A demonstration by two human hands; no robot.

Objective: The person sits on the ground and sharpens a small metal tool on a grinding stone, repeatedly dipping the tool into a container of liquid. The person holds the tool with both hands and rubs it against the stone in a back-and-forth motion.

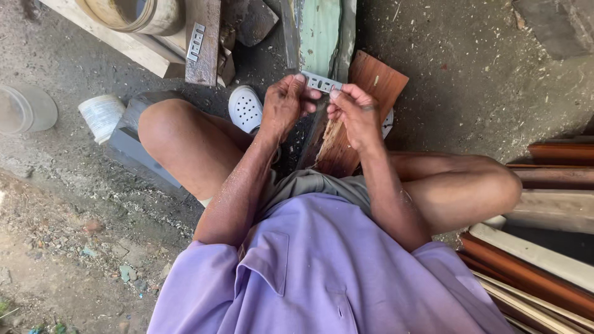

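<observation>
While the person sits low over the ground, the left hand point(283, 102) and the right hand point(356, 111) meet in front of the knees, both pinching one small grey metal bracket point(320, 81) with holes — the left at its near end by thumb and fingertips, the right at its other end. Just beneath the right hand lies a reddish wooden board point(362, 99), splintered at its near edge. Beside the left hand's wrist sits a white perforated clog point(245, 108). Well off to the left hand's outer side stands a white roll point(101, 115) on the dusty floor point(470, 80). Stacked wooden mouldings point(538, 272) lie beyond the right elbow.
</observation>
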